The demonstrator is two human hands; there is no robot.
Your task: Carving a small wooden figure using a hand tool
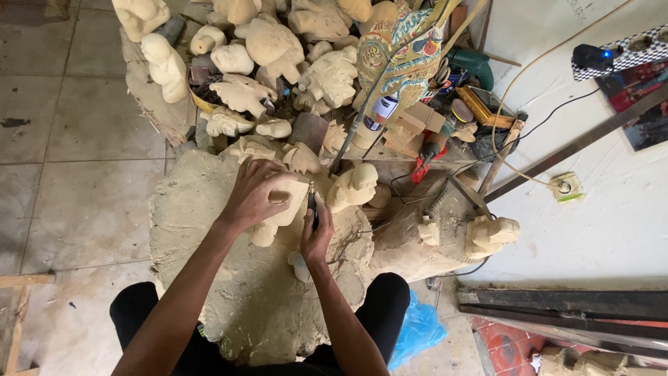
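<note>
We're working the pale wood carving [282, 209] on the dusty stump [209, 278], detail-cutting stage by our read. Left hand [254, 191] is gripping it from above; right hand [316, 233] is clenching a dark rotary tool [313, 205], tip touching its right edge. Next pass probably needs a steady brace.

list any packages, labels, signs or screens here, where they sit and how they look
Spray can: upright in the clutter under the painted carving, dark cylinder with a white label band.
Printed picture: on the white surface at far right, flat, reds and blues.
Blue plastic bag: on the floor by the right knee, crumpled.
</note>
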